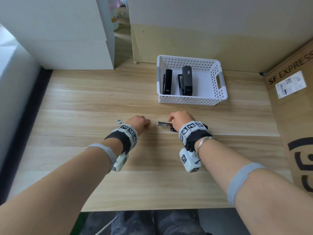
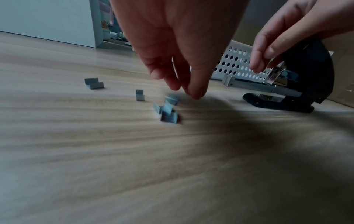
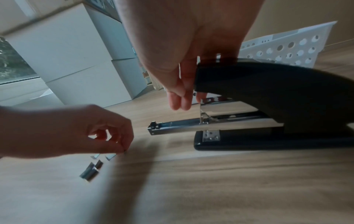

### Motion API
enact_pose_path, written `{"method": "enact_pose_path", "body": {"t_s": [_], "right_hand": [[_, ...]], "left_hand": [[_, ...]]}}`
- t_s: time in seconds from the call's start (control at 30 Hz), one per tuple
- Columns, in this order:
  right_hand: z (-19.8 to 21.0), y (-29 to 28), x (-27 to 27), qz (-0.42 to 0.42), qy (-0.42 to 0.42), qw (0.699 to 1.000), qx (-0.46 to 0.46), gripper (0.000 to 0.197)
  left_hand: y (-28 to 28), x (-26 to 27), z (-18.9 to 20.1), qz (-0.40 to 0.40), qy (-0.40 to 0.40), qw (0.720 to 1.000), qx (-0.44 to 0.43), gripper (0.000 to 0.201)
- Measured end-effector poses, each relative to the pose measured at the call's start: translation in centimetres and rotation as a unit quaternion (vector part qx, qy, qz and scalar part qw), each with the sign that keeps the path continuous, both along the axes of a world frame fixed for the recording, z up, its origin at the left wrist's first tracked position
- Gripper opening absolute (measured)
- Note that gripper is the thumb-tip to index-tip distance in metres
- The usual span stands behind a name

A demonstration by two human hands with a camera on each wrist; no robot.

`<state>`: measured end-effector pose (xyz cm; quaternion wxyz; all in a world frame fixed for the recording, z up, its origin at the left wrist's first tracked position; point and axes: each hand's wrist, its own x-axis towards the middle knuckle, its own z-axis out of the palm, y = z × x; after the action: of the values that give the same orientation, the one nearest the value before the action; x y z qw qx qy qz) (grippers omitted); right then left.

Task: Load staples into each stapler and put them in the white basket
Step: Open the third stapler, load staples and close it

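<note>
A black stapler (image 3: 277,94) stands on the wooden table (image 1: 152,175) with its top cover raised and its metal magazine (image 3: 176,127) slid out toward the left. My right hand (image 3: 182,101) grips the front end of the cover. In the head view it hides most of the stapler (image 1: 173,130). My left hand (image 2: 187,91) hangs fingertips-down, pinched together right over several loose staple pieces (image 2: 168,109). Whether a piece sits between the fingers does not show. The white basket (image 1: 191,100) behind holds two black staplers (image 1: 167,82) (image 1: 187,80).
More staple pieces (image 2: 93,83) lie on the table left of my left hand. White boxes (image 1: 67,39) stand at the back left. A brown cardboard box (image 1: 291,107) borders the right side, and a cardboard sheet (image 1: 203,39) stands behind the basket.
</note>
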<state>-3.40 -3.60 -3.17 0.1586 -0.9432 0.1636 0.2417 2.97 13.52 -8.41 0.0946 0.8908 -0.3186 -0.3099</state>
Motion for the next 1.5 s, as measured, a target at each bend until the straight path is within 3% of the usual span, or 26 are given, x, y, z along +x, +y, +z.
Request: {"method": "enact_pose_path", "body": {"t_s": [0.27,0.53,0.63,0.9,1.13,1.5], "right_hand": [[0.3,0.4,0.8,0.040,-0.025,0.997,0.054,0.027],[0.2,0.2,0.9,-0.008,-0.034,0.996,0.082,0.028],[0.2,0.3,1.0,-0.037,-0.045,0.992,0.109,0.026],[0.2,0.1,1.1,-0.050,-0.049,0.989,0.129,0.019],[0.1,0.0,0.9,0.074,-0.016,0.996,-0.052,0.025],[-1.6,0.2,0.2,0.112,-0.081,0.988,-0.070,0.025]], "left_hand": [[-2.2,0.0,1.4,0.039,-0.021,0.983,-0.177,0.025],[-3.0,0.0,1.4,0.077,-0.040,0.957,-0.276,0.013],[-3.3,-0.4,1.7,0.082,-0.027,0.958,-0.274,0.009],[-3.9,-0.3,1.8,0.131,0.012,0.959,-0.251,0.025],[-3.9,0.0,0.3,0.093,0.025,0.986,-0.139,0.018],[-4.3,-0.1,-0.1,0.106,0.041,0.985,-0.132,0.024]]}}
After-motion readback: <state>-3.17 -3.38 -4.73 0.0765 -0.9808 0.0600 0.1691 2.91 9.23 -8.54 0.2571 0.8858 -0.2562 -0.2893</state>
